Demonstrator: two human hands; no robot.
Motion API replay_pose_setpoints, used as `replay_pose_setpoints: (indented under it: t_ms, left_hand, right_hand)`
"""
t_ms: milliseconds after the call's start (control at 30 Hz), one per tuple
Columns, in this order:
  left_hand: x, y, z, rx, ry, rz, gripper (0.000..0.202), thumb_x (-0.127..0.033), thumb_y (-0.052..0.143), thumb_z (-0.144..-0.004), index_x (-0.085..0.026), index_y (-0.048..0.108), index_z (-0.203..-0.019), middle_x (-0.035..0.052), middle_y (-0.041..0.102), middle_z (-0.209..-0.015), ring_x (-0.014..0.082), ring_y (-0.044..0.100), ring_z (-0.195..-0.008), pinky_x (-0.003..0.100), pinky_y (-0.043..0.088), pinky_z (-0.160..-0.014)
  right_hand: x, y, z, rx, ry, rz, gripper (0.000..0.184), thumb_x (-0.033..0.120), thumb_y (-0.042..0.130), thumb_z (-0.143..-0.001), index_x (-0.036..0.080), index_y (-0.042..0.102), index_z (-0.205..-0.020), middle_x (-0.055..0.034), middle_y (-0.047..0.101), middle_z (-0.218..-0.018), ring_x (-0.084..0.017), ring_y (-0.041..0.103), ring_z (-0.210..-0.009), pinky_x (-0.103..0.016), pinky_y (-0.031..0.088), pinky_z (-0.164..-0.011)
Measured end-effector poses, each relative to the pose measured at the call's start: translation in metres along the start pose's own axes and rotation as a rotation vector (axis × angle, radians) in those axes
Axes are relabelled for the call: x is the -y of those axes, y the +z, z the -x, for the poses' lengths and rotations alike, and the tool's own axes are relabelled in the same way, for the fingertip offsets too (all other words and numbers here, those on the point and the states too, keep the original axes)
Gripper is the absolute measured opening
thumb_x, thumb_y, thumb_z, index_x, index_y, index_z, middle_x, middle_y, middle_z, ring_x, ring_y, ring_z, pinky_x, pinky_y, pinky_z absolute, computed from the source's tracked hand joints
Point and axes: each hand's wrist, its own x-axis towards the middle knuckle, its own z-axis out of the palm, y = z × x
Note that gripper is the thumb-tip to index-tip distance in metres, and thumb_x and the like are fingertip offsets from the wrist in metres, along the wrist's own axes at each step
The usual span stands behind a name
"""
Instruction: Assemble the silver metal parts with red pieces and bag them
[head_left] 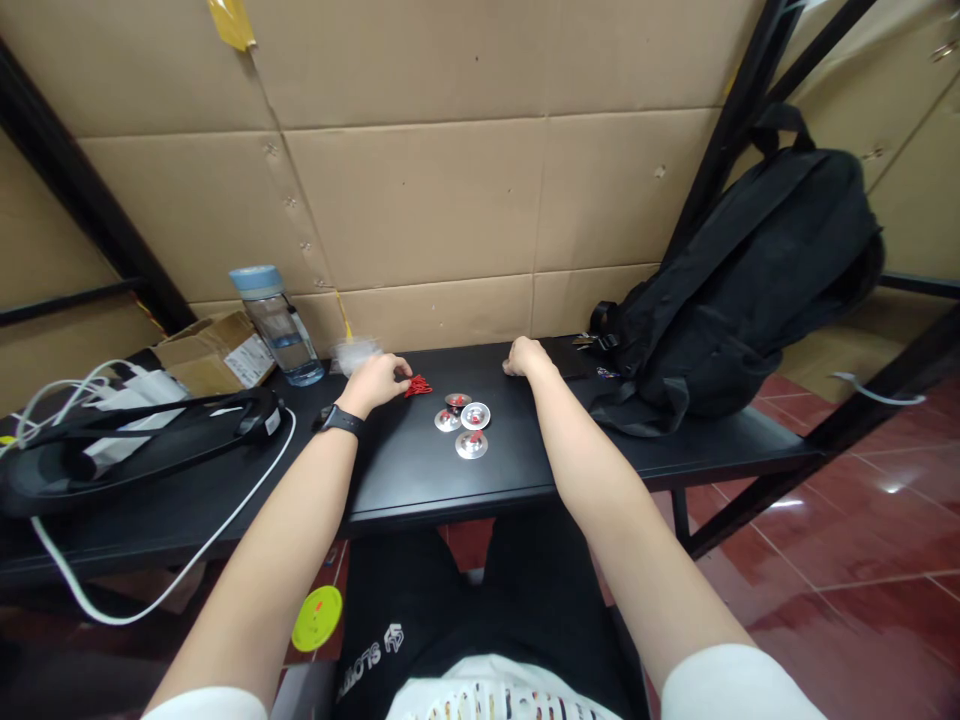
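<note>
My left hand rests on the black table with its fingers curled over a small pile of red pieces. It wears a black wristband. My right hand lies knuckles-up further back on the table, fingers curled under; what they hold, if anything, is hidden. Between the hands sit three small silver discs, some with a red piece in the centre.
A black backpack leans at the table's right end. A clear water bottle with a blue lid, a cardboard box, a crumpled clear bag, a black tray and white cables stand left. Cardboard wall behind.
</note>
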Motion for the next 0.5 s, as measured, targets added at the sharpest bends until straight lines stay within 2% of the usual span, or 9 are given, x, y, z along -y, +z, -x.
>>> replay_pose_setpoints:
  t_ms: [67,133,233,267,333,500]
  left_hand:
    - [-0.001,0.0,0.0,-0.019,0.015,0.024,0.016,-0.027,0.073,-0.076,-0.023,0.079,-0.09,0.0059,0.077,-0.086,0.0218,0.069,-0.076,0.031,0.051,-0.071]
    - [-0.004,0.0,0.0,-0.035,0.026,0.047,0.015,-0.025,0.071,-0.077,-0.023,0.079,-0.089,0.0059,0.077,-0.087,0.021,0.068,-0.075,0.03,0.051,-0.07]
    - [-0.011,-0.002,0.001,-0.058,0.06,0.09,0.015,-0.022,0.068,-0.078,-0.022,0.078,-0.088,0.0055,0.077,-0.088,0.0193,0.067,-0.074,0.029,0.051,-0.072]
    - [-0.013,-0.003,0.001,-0.064,0.074,0.109,0.015,-0.022,0.066,-0.079,-0.021,0.078,-0.088,0.0053,0.077,-0.088,0.0188,0.067,-0.074,0.029,0.051,-0.072]
    - [-0.017,-0.004,0.001,-0.069,0.099,0.155,0.016,-0.022,0.064,-0.08,-0.021,0.078,-0.087,0.0051,0.076,-0.088,0.018,0.067,-0.073,0.029,0.051,-0.073]
    - [-0.026,-0.004,0.001,-0.066,0.129,0.255,0.019,-0.029,0.062,-0.084,-0.02,0.078,-0.088,0.0048,0.077,-0.088,0.0171,0.067,-0.073,0.028,0.05,-0.071]
  right_hand:
    - [0.003,-0.001,0.003,-0.065,-0.098,-0.05,0.035,0.017,0.086,-0.066,0.017,0.076,-0.099,-0.0167,0.074,-0.11,-0.027,0.072,-0.1,-0.037,0.058,-0.085]
    - [0.01,0.0,0.008,-0.025,-0.329,-0.172,0.033,0.02,0.088,-0.066,0.019,0.077,-0.097,-0.0119,0.076,-0.108,-0.024,0.072,-0.098,-0.034,0.056,-0.086]
    - [0.026,0.006,0.017,0.308,-0.649,-0.352,0.039,0.026,0.093,-0.059,0.022,0.08,-0.096,-0.0027,0.077,-0.094,-0.019,0.071,-0.085,-0.025,0.053,-0.078]
    - [0.031,0.009,0.02,0.402,-0.705,-0.375,0.043,0.026,0.095,-0.055,0.023,0.081,-0.096,-0.0004,0.077,-0.09,-0.017,0.07,-0.08,-0.024,0.052,-0.073]
    - [0.041,0.015,0.025,0.478,-0.78,-0.358,0.044,0.025,0.095,-0.052,0.023,0.083,-0.094,0.0028,0.075,-0.082,-0.015,0.067,-0.073,-0.022,0.048,-0.067]
    - [0.048,0.025,0.028,0.368,-0.835,-0.272,0.023,0.02,0.086,-0.065,0.023,0.083,-0.088,0.0042,0.073,-0.074,-0.013,0.064,-0.069,-0.022,0.044,-0.064]
